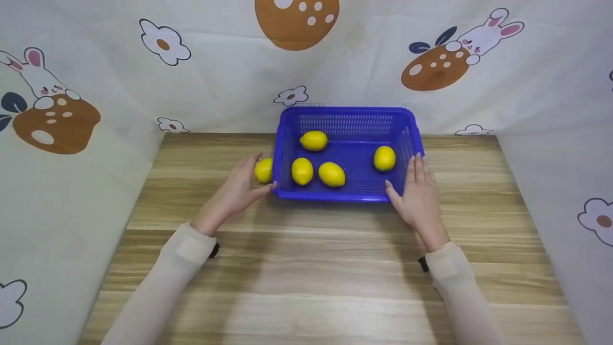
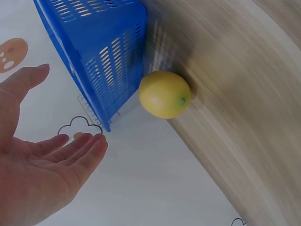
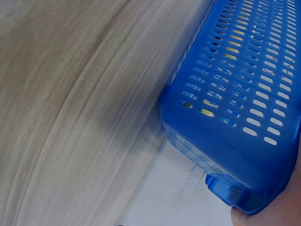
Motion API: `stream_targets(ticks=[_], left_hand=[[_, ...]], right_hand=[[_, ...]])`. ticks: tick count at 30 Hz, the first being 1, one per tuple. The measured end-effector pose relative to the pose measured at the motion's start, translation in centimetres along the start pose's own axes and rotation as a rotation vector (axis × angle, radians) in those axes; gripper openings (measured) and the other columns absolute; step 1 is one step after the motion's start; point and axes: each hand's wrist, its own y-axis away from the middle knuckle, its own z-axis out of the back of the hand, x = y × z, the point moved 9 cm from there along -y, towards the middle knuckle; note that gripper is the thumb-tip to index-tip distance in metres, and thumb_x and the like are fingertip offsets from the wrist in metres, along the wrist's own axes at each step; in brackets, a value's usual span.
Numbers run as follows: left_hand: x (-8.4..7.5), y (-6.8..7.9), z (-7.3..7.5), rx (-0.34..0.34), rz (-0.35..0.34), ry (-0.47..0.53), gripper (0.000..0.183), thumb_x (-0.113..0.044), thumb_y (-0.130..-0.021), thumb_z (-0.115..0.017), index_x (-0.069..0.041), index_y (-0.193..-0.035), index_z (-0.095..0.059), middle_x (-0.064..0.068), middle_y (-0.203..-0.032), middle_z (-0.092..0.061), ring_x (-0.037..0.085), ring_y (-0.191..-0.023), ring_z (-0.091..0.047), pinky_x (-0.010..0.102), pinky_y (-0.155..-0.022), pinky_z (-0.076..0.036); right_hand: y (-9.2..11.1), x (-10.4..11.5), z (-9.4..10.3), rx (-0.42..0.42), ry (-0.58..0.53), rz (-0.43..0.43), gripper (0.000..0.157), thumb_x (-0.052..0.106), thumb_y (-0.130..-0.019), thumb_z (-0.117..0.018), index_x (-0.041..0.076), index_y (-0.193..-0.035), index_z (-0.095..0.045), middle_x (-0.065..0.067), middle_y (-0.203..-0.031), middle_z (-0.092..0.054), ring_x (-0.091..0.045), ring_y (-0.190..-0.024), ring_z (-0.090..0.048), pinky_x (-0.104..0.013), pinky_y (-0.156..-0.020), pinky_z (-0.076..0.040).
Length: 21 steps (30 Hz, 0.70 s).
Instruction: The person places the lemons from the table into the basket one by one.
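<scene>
A blue plastic basket (image 1: 366, 198) with slotted sides stands on the table with several yellow lemons inside, among them one lemon (image 1: 384, 158) near its right end. Another lemon (image 2: 164, 94) lies on the table outside the basket's left side. My left hand (image 1: 235, 188) is beside that side, fingers extended and thumb near the front left corner. In the left wrist view its palm holds nothing and the fingers are apart from the lemon. My right hand (image 1: 420, 200) rests at the front right corner, straight fingers along the right rim, thumb over the front rim.
A wooden tabletop (image 1: 316, 273) spreads in front of the basket. Behind it and at both sides hangs a pale cloth (image 1: 225, 91) printed with rabbits and flowers. The basket's back edge stands close to the rear cloth.
</scene>
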Motion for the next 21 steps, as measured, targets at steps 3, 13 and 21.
stream_targets(ticks=[3, 13, 21], left_hand=[[0.4, -0.1, -0.2, -0.003, 0.006, 0.008, 0.085, -0.026, -0.098, -0.077, 0.010, -0.159, -0.029, 0.034, -0.160, -0.039, 0.048, -0.148, -0.040, 0.059, -0.125, -0.032], [2.8, -0.4, -0.5, -0.011, 0.065, 0.050, 0.085, -0.022, -0.099, -0.075, 0.009, -0.161, -0.026, 0.034, -0.163, -0.034, 0.049, -0.152, -0.034, 0.060, -0.127, -0.028], [4.1, -0.8, -1.0, 0.002, 0.105, 0.051, 0.087, -0.023, -0.099, -0.074, 0.008, -0.162, -0.024, 0.034, -0.165, -0.030, 0.049, -0.154, -0.031, 0.060, -0.127, -0.026]], right_hand=[[0.0, 0.0, 0.1, -0.003, 0.002, 0.000, 0.089, 0.046, -0.105, -0.049, -0.020, -0.158, -0.023, -0.037, -0.168, -0.017, -0.050, -0.159, -0.015, -0.058, -0.131, -0.013], [0.1, 0.0, 0.1, 0.000, -0.003, -0.003, 0.088, 0.047, -0.105, -0.049, -0.019, -0.158, -0.023, -0.037, -0.169, -0.017, -0.050, -0.159, -0.016, -0.057, -0.132, -0.012], [0.0, 0.1, 0.1, 0.017, -0.003, -0.006, 0.089, 0.047, -0.105, -0.049, -0.018, -0.159, -0.021, -0.036, -0.169, -0.015, -0.049, -0.160, -0.015, -0.057, -0.132, -0.012]])
